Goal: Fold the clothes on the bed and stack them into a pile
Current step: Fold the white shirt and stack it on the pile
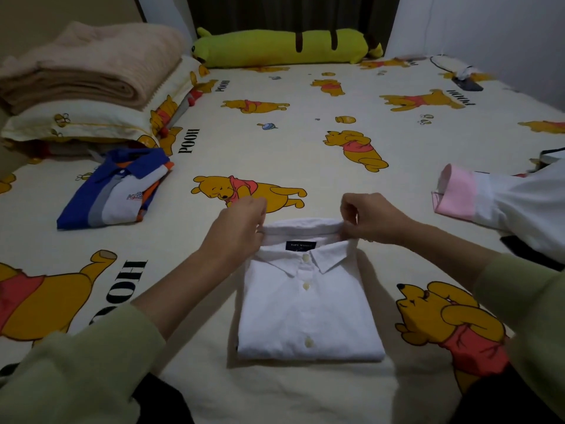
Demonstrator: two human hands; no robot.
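Fingers pinching shirt collar, cartoon bedsheet

Far edge: you see a long yellow-green plush toy lying across the head of the bed.
Far left: your folded beige blanket sits on a pillow.
Far right: you have a small dark object near a white cable.

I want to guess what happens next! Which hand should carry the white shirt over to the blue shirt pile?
Probably the left hand. The folded blue striped shirt lies on the left side of the bed, nearer to it. The right hand would have to cross over the white shirt. Both pinch its collar now.
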